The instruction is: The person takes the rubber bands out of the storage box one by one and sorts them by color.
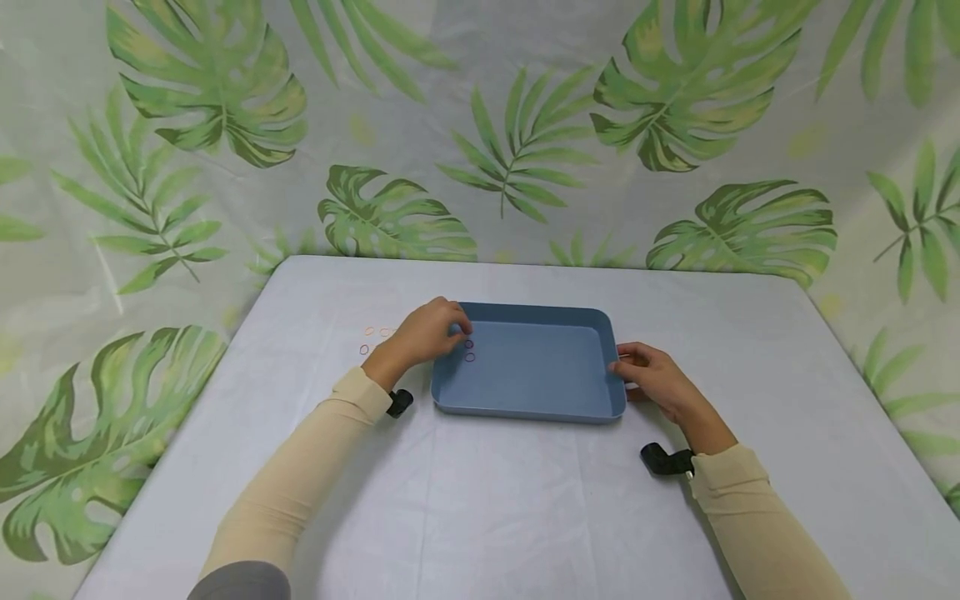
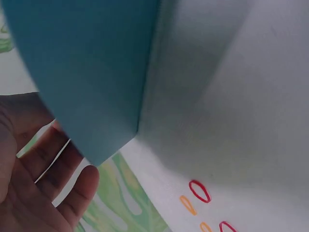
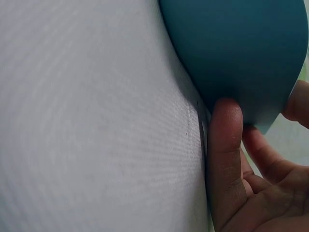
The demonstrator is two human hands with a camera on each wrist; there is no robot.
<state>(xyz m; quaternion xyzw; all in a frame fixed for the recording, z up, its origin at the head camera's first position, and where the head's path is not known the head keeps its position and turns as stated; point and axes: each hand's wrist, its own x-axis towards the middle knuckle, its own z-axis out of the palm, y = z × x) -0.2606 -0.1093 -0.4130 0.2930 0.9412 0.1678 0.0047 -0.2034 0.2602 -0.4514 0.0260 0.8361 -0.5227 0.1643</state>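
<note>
A shallow blue-grey tray (image 1: 536, 367) lies flat on the table. My left hand (image 1: 429, 331) reaches over its left rim near the far corner, fingertips inside. The left wrist view shows loosely bent fingers (image 2: 79, 191) outside the wall, the other fingertips hidden behind it; whether they pinch anything cannot be seen. Two thin dark-red rings, like small rubber bands (image 1: 469, 357), lie in the tray beside that hand. My right hand (image 1: 654, 379) grips the right rim, thumb over the top, with its other fingers (image 3: 226, 125) against the outer wall.
More thin rings, orange (image 1: 369, 331) and red (image 1: 363, 350), lie on the white-covered table (image 1: 502, 500) left of the tray, partly behind my left hand. Beyond the table's far edge hangs a leaf-patterned cloth (image 1: 517, 150). Black wrist cameras (image 1: 663, 460) sit on both wrists.
</note>
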